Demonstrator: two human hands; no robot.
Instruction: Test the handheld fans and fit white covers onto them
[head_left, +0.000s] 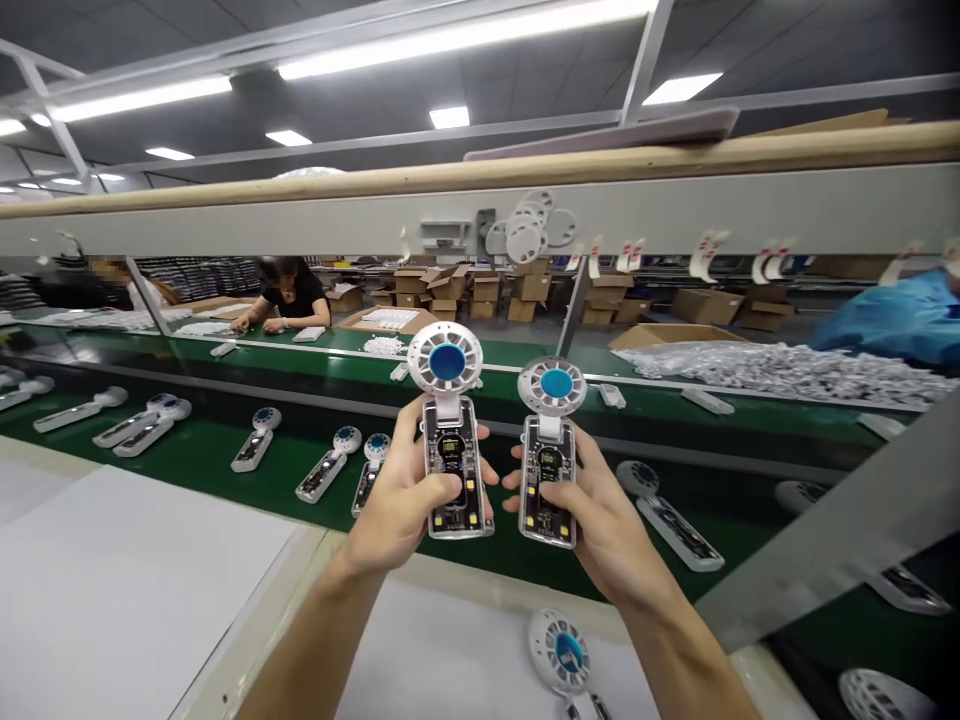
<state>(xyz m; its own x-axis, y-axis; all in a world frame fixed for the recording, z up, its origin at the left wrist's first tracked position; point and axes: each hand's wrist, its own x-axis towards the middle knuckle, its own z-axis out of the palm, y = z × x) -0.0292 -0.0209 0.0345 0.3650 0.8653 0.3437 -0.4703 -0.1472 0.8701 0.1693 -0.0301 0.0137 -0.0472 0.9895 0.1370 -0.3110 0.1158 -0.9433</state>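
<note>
Fingers [441, 490] of our left hand [396, 500] and right hand [606, 510] pinch the left fan [451, 440] and right fan [550, 455], whose heads [448, 362] could knock if we tilt inward.

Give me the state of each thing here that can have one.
Left hand: gripping dark-centred fan
Right hand: gripping light-centred fan
Dark-centred fan: head up
Light-centred fan: head up
Fan on white worktop: lying down
Fans on green belt: lying down
Ceiling lights: lit
Cardboard boxes: some open
White parts: heaped
</note>
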